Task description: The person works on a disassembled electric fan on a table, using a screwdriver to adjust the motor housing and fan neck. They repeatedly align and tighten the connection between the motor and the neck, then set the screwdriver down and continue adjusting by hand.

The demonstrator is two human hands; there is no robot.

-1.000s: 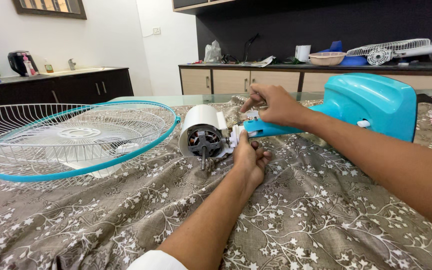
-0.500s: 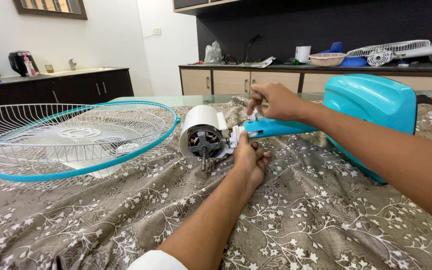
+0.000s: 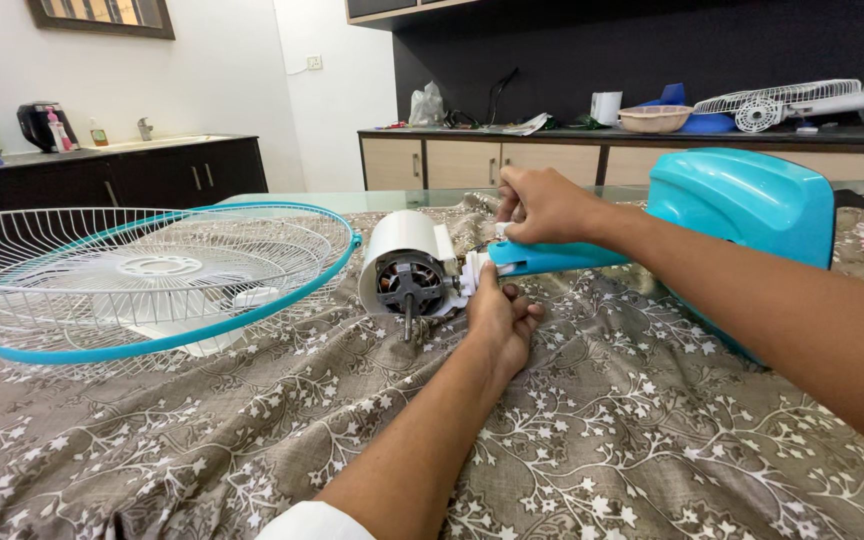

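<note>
Little has shifted: right hand (image 3: 544,204) still pinches the teal fan neck (image 3: 552,257) from above. Left hand (image 3: 499,318), fingers curled, supports the neck from beneath, beside the motor (image 3: 407,268).

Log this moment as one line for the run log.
left hand: under fan neck | right hand: on neck top | motor: on cloth | fan guard: left

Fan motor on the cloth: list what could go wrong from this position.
1. The fan motor lies on its side on a loose, wrinkled cloth; it might roll or shift while the left hand and right hand work at its joint with the blue neck.
2. Its bare shaft points down into the folds and may snag.
3. The grille close by could be knocked.
</note>
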